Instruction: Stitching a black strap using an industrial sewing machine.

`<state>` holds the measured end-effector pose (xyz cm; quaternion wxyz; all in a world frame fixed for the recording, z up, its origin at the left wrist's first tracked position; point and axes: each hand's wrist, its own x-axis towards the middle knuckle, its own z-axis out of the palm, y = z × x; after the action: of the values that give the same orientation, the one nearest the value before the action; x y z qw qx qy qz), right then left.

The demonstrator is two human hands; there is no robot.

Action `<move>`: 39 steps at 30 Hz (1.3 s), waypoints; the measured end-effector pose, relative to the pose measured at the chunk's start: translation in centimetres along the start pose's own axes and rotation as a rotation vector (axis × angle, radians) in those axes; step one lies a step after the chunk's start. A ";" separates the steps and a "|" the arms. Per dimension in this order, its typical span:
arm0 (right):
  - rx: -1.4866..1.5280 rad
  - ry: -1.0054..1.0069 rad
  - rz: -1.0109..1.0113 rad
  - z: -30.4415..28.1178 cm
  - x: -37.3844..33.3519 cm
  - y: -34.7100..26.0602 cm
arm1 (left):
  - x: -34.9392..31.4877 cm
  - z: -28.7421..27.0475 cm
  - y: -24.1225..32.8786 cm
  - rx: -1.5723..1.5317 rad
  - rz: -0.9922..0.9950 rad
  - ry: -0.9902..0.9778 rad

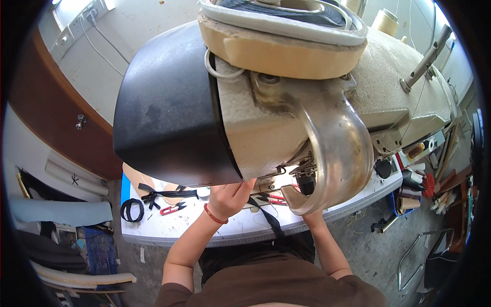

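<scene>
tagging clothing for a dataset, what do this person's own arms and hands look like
The left hand shows no glove and has a red bracelet at its wrist. The right hand is mostly hidden, its visible wrist bare. The brown sleeves are short.

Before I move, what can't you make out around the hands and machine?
All in the head view:
Left hand: some fingertips, hidden by the sewing machine's black cover.
Right hand: mostly hidden behind the curved plastic guard; grip unclear.
Black strip: lower end, lost against dark trousers.
Tape roll: cut off by the top edge.
</scene>
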<state>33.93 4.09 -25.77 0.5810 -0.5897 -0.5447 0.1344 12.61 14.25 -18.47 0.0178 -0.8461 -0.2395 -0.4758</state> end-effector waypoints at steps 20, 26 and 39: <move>-0.345 -0.017 -0.381 1.0 7.2 -2.6 | -0.3 0.7 -1.0 0.041 -0.017 0.010; 0.132 0.046 -0.007 2.3 6.0 -2.8 | -0.7 1.0 -0.9 -0.013 -0.086 -0.017; 0.493 -0.166 0.140 -2.6 4.5 -6.5 | -1.3 3.7 -11.7 0.191 -0.023 -0.181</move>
<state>34.50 4.53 -17.48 0.6495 -0.4535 -0.4994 0.3508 10.04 25.03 -23.83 0.0711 -0.8772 -0.2941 -0.3728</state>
